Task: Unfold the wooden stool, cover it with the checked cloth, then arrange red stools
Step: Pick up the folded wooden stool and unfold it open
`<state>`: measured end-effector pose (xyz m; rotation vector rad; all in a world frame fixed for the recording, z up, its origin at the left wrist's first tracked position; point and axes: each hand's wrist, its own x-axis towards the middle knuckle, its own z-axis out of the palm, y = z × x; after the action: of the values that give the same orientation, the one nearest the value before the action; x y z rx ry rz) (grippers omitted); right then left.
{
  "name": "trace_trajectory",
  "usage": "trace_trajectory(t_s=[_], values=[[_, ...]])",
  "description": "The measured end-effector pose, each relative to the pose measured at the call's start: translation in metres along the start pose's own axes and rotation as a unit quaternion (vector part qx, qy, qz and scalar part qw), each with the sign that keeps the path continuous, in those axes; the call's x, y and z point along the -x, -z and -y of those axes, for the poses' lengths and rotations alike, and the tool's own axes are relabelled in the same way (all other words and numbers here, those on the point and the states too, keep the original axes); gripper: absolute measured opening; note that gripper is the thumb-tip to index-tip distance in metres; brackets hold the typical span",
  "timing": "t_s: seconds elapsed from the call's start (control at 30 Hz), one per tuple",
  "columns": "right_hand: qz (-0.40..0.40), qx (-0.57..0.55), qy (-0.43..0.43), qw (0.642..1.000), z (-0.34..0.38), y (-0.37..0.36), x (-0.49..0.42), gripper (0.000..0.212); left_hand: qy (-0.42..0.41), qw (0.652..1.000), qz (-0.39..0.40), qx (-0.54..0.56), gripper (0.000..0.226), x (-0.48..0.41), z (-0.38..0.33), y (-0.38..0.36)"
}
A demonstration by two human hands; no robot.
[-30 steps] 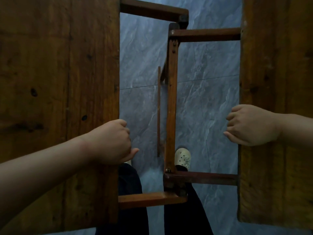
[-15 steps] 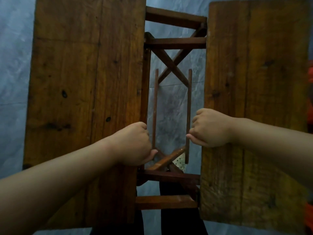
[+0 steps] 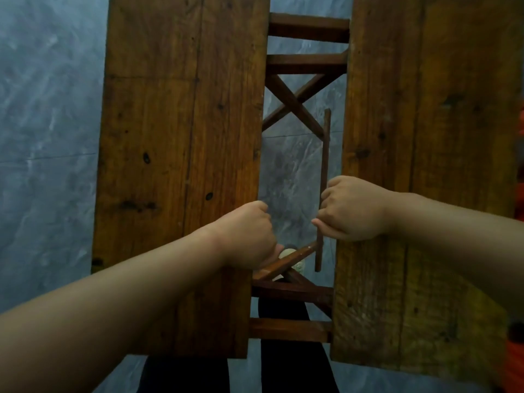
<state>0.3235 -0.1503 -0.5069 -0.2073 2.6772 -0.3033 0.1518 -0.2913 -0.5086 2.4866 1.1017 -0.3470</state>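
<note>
Closer together than half a second ago, the two boards leave a narrower gap, and only one thin slat [image 3: 325, 154] now shows in it instead of two. The left hand [image 3: 246, 236] is clenched round the inner edge of the left board [image 3: 181, 137]. The right hand [image 3: 354, 211] is curled over the inner edge of the right board [image 3: 425, 137], its fingers crossing the slat; I cannot tell whether it holds the slat too. These boards top the wooden stool [image 3: 300, 329], which stands on the grey marbled floor [image 3: 51, 137]. Crossed braces [image 3: 293, 104] show in the far part of the gap. Below, a pale shoe [image 3: 286, 254] and dark trousers [image 3: 283, 364] show. A red-orange shape [image 3: 517, 361] sits at the right border.
</note>
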Motion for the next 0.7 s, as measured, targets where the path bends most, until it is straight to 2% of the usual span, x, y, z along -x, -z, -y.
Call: trace_trajectory(t_s=[0.27, 0.53, 0.7], values=[[-0.035, 0.013, 0.006, 0.999, -0.013, 0.003, -0.013, 0.055, 0.013, 1.000, -0.021, -0.010, 0.057, 0.006, 0.018, -0.001], [-0.074, 0.045, 0.038, 0.996, -0.039, 0.014, -0.070, 0.054, 0.084, 0.996, 0.002, 0.012, 0.058, 0.033, 0.051, -0.013], [-0.055, 0.034, 0.038, 0.997, -0.042, 0.015, -0.096, 0.058, 0.062, 0.997, -0.002, 0.037, 0.066, 0.050, 0.070, -0.026]])
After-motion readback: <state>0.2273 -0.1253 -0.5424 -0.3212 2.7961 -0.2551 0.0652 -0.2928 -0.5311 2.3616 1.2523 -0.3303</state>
